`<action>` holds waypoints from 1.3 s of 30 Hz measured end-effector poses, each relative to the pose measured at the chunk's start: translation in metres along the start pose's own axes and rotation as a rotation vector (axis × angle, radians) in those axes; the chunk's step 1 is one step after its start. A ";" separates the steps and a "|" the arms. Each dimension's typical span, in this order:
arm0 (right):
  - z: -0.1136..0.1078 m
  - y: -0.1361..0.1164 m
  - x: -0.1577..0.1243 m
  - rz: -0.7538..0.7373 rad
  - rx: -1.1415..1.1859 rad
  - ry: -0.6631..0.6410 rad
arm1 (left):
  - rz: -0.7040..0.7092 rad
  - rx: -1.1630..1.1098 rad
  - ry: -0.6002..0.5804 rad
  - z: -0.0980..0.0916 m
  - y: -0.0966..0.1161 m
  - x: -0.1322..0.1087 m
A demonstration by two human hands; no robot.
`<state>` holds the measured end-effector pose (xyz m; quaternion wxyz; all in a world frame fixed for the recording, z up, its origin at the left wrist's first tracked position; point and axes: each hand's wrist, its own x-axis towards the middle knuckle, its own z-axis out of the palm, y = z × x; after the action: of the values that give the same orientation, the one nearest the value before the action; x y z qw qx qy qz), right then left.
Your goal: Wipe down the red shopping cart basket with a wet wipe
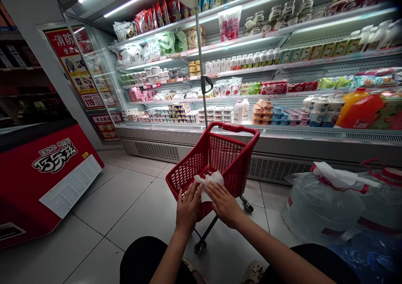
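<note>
Okay, both hands open and palm-down at the near end of the red cart: right hand flat on the white cloth, fingers extended close together; left hand flat too, fingers slightly spread, fingertips at cloth's left edge. Cloth draped over the cart's near rim. 2 forearms reach forward, converging. Cart stands on tiled floor.

L hand, R hand (both fwd)

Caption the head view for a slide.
Right hand on a white cloth, left hand alongside, at a red cart before stocked fridge shelves.
</note>
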<state>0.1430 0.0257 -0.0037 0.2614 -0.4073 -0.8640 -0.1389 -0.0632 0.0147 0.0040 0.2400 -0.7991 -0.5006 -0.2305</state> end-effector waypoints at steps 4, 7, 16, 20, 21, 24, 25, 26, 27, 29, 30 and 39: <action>-0.010 0.026 -0.008 -0.088 -0.007 -0.029 | 0.024 0.009 -0.015 -0.007 0.002 -0.003; -0.014 0.074 -0.008 -0.015 -0.075 -0.015 | 0.034 0.007 -0.023 -0.011 0.002 -0.004; 0.008 0.065 -0.001 0.178 -0.070 0.062 | -0.107 -0.009 0.016 0.001 0.029 0.007; 0.006 0.014 -0.009 0.099 0.012 0.010 | -0.127 -0.030 0.040 0.006 0.044 0.010; 0.003 0.005 -0.012 0.066 0.028 -0.005 | -0.123 -0.037 0.034 0.006 0.046 0.010; -0.009 -0.008 -0.020 -0.036 0.067 -0.022 | -0.106 -0.064 0.007 0.003 0.049 0.009; -0.012 -0.008 -0.022 -0.063 0.076 -0.023 | -0.101 -0.071 0.004 0.003 0.049 0.008; -0.015 -0.004 -0.022 -0.088 0.081 -0.027 | -0.091 -0.076 0.005 0.002 0.048 0.007; -0.018 0.003 -0.022 -0.108 0.083 -0.033 | -0.078 -0.079 0.007 0.003 0.047 0.006; -0.021 0.024 -0.018 -0.113 0.077 -0.043 | -0.050 -0.078 0.013 0.004 0.043 0.004; -0.023 0.038 -0.014 -0.092 0.065 -0.042 | -0.040 -0.075 0.013 0.005 0.040 0.003; -0.035 0.145 0.006 0.066 -0.110 -0.014 | 0.077 -0.068 -0.026 -0.001 -0.004 -0.003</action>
<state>0.2649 0.1049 0.0327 0.2369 -0.4502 -0.8430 -0.1746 -0.0685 0.0138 0.0037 0.2148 -0.8285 -0.4643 -0.2277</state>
